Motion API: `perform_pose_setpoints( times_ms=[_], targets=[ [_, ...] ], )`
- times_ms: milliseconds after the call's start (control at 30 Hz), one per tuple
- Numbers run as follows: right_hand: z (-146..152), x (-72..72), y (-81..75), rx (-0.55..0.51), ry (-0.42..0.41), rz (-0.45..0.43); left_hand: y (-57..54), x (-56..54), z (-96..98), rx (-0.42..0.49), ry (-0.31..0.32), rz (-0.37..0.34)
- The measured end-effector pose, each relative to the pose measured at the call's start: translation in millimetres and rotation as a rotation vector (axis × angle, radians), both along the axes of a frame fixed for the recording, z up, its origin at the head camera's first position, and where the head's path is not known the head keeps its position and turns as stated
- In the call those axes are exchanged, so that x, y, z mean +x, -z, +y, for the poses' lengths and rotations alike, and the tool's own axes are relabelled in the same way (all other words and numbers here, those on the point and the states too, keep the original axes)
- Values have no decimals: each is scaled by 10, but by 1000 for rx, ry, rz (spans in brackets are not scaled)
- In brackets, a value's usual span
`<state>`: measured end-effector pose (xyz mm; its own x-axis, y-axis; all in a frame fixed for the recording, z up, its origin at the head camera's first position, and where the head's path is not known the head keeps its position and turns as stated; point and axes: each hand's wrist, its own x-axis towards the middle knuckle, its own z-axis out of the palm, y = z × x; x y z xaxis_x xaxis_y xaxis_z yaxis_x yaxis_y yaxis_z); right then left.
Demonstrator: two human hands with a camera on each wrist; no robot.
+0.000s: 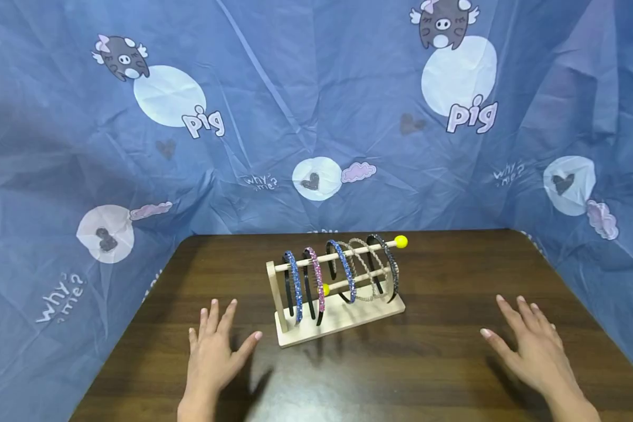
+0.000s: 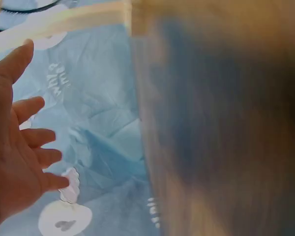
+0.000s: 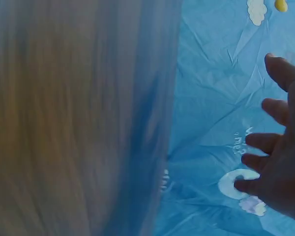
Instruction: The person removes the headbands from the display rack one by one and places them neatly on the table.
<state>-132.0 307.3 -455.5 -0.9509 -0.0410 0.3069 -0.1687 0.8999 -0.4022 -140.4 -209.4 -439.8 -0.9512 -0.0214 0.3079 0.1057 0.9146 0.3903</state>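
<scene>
A pale wooden headband stand (image 1: 343, 321) sits on the table, slightly angled. Along its upper rod hang a blue glittery headband (image 1: 296, 287), a pink glittery one (image 1: 317, 281), another blue headband (image 1: 345, 269), beige braided headbands (image 1: 367, 269) and a black headband (image 1: 391, 266). My left hand (image 1: 211, 354) is held with fingers spread just left of the stand's near corner, holding nothing. Farther off, to the right of the stand, my right hand (image 1: 533, 349) is also empty, its fingers spread. In the wrist views, the left hand (image 2: 14, 152) and right hand (image 3: 282, 162) show extended fingers.
The dark brown wooden table (image 1: 427, 375) has a blue printed cloth (image 1: 316, 117) hanging behind it and at both sides. Yellow balls cap the stand's upper rod (image 1: 366, 249) and its lower rod (image 1: 343, 285).
</scene>
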Motion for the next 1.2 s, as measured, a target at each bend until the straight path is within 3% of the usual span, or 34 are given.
perform_pose_setpoints(
  times_ms=[133, 233, 433, 733, 967, 1200],
  targets=[
    [-105, -17, 7, -175, -69, 69, 53, -30, 98, 174, 42, 65],
    [-197, -25, 15, -264, -76, 105, 115, -56, 163, 282, 62, 68],
    [-366, -79, 37, -359, -92, 132, 204, -97, 246, 445, 61, -1],
    [-589, -211, 21, -452, -158, 34, 292, -226, 284, 685, 124, -141],
    [-724, -354, -30, -529, -210, -19, 351, -320, 303, 770, 165, -208],
    [-828, -469, -40, -628, -289, -8, 398, -406, 315, 799, 179, -242]
  ],
)
